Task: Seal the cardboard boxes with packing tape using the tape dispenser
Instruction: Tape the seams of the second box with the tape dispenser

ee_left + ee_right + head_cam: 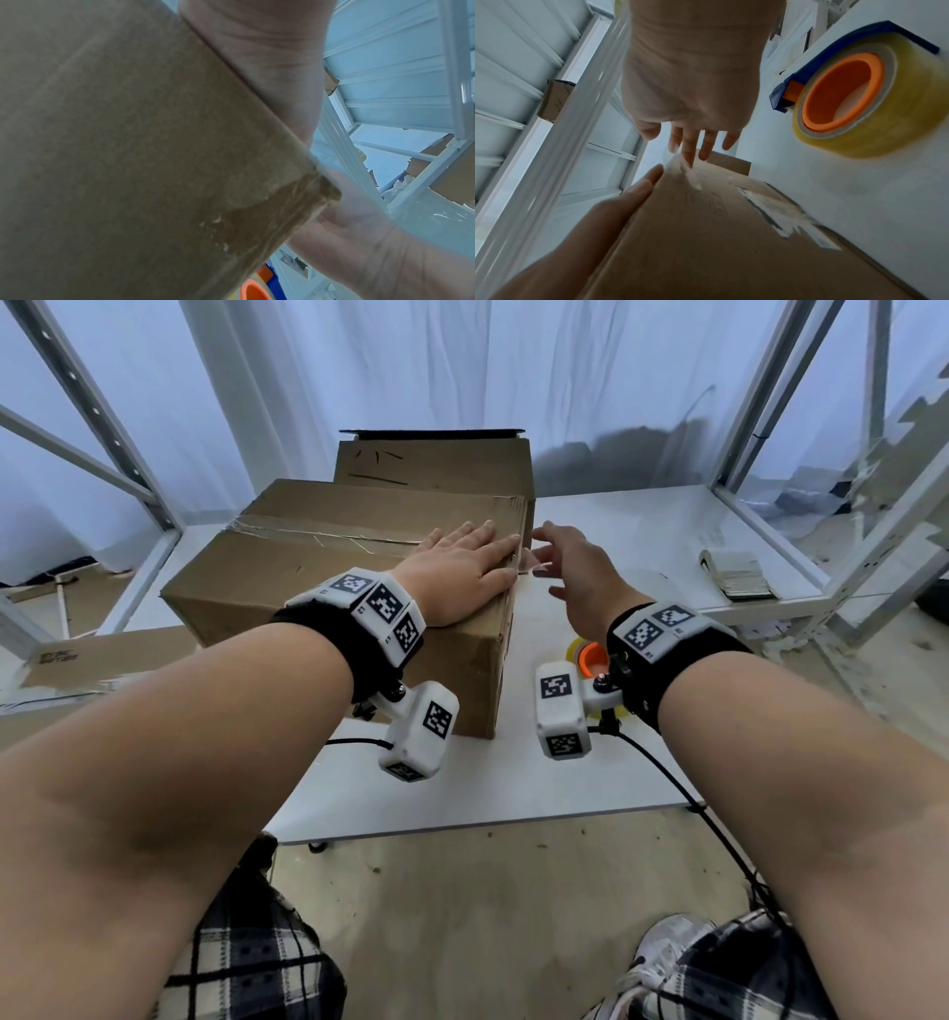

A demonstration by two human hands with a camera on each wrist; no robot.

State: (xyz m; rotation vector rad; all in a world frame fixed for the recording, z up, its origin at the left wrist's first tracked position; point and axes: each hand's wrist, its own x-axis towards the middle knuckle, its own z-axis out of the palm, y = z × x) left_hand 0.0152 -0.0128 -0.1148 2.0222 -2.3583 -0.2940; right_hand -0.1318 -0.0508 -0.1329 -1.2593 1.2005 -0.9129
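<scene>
A closed cardboard box (318, 588) lies on the white table (590, 762), with clear tape (318, 534) along its top seam. My left hand (462, 567) presses flat on the box top at its right edge. My right hand (565, 567) hovers beside that edge, fingers spread and straight. In the right wrist view the fingertips (687, 160) touch a loose clear tape end (677, 164) at the box's (706, 233) corner. The tape dispenser (859, 101), blue with an orange core, lies on the table under my right wrist, its orange core (590, 657) showing in the head view.
A second cardboard box (436, 459) with a raised flap stands behind the first. A grey folded bundle (739, 572) lies at the table's right. Metal rack frames (770, 403) flank both sides. Flattened cardboard (102, 660) lies at the left.
</scene>
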